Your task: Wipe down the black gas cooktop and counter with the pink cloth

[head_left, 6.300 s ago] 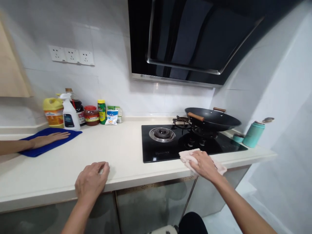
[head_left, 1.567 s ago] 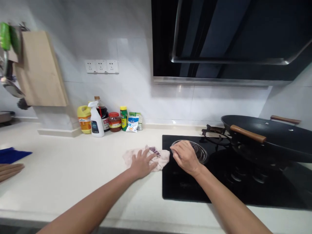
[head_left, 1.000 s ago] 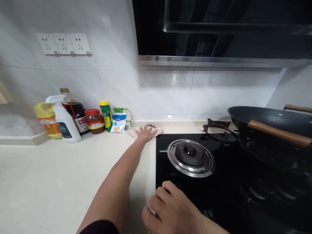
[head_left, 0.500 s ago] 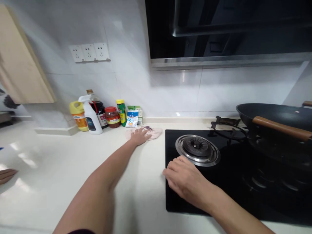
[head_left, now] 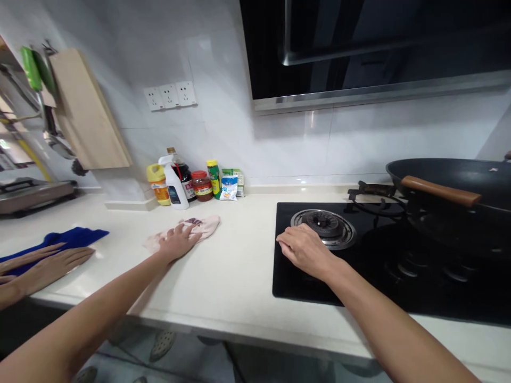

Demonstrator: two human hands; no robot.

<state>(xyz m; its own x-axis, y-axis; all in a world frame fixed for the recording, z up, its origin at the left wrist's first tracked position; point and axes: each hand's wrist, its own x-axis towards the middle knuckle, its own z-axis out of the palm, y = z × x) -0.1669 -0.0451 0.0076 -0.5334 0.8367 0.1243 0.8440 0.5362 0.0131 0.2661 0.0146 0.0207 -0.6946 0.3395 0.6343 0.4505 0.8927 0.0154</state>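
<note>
My left hand (head_left: 179, 243) lies flat with spread fingers on a pale pink cloth (head_left: 208, 225) with a dark patch, pressing it against the white countertop (head_left: 235, 260). My right hand (head_left: 305, 247) is curled into a loose fist over the left edge of the black glass gas hob (head_left: 315, 282), just in front of its round burner (head_left: 345, 234). Nothing sticks out of that fist; its palm side is hidden. Behind the cloth stand a white spray bottle (head_left: 175, 189), a yellow jug (head_left: 158, 186), a red-lidded jar (head_left: 202, 187) and a blue-and-white packet (head_left: 229, 189).
At the left, another person's hands (head_left: 59, 266) lie on a blue cloth (head_left: 75, 236). A large wok (head_left: 439, 170) with a wooden handle (head_left: 439, 191) sits at the right of the hob, under a black range hood (head_left: 359, 53). A wooden board (head_left: 90, 111) hangs at the left.
My left hand has slid the pink cloth left along the counter, away from the hob. My right fist stays by the hob's left edge. The view has turned left, showing the other person's blue cloth.
</note>
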